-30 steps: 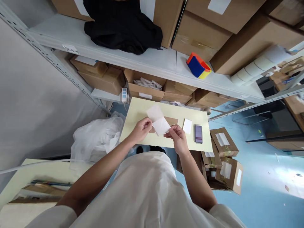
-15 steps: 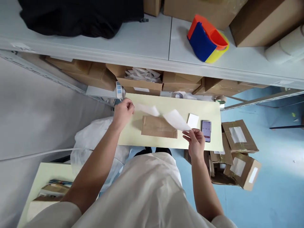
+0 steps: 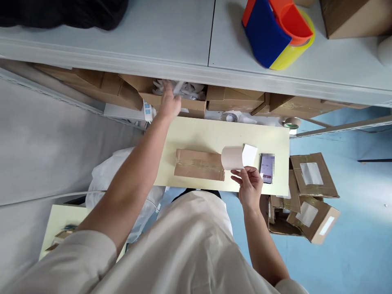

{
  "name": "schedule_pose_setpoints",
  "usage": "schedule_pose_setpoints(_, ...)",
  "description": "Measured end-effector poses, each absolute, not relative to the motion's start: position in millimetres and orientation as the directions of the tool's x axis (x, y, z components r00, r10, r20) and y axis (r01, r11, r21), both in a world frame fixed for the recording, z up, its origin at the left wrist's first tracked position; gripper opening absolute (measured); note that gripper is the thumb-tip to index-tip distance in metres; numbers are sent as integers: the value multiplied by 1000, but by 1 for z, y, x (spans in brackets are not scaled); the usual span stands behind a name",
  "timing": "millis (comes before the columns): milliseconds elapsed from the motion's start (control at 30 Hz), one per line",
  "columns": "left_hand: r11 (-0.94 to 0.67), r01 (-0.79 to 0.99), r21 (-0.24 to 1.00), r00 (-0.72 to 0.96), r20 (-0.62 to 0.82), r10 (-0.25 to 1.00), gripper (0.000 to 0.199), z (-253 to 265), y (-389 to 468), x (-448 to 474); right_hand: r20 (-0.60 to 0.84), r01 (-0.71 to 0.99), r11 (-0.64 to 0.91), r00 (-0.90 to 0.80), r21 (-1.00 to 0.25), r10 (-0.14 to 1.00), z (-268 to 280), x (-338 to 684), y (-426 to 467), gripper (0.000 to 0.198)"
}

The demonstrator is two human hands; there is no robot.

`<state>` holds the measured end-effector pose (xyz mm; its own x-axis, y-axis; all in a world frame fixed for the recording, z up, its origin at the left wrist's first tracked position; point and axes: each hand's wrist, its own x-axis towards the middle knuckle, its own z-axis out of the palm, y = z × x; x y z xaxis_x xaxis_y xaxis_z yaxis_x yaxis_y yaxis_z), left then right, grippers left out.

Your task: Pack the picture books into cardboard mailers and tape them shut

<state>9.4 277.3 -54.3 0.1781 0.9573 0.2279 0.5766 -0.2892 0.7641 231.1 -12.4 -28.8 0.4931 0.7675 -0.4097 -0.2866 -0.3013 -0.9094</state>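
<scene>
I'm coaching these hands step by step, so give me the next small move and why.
Probably bring the left hand to the free left edge of the curled, pale paper sheet. The right hand pinches it only near its lower edge, and the sheet bends unsupported, while the left hand is at the open brown cardboard box of white scraps.

Right fingers [image 3: 245, 176] hold curled sheet [image 3: 232, 158]

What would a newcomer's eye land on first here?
Probably the bright blue, orange and yellow object on the shelf, toward the upper right. Next, the right hand holding a curled pale sheet over the table, near a brown package. The left hand is at an open cardboard box below the shelf.
</scene>
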Motion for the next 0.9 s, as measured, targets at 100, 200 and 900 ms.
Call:
schedule_pose_setpoints(100,-334,503,797,302,199,932,42,-25,174,26,-402,-307,-288,431,-907,808,-24,218,-10,25)
schedule_pose_setpoints(200,-466,459,756,537,182,824,41,-7,73,40,-369,-303,-263,376,-916,850,-19,199,-11,22)
schedule_pose_setpoints(900,91,107,990,383,-125,915,15,-19,-4,-25,92,337,-163,628,-927,773,-15,171,-75,30)
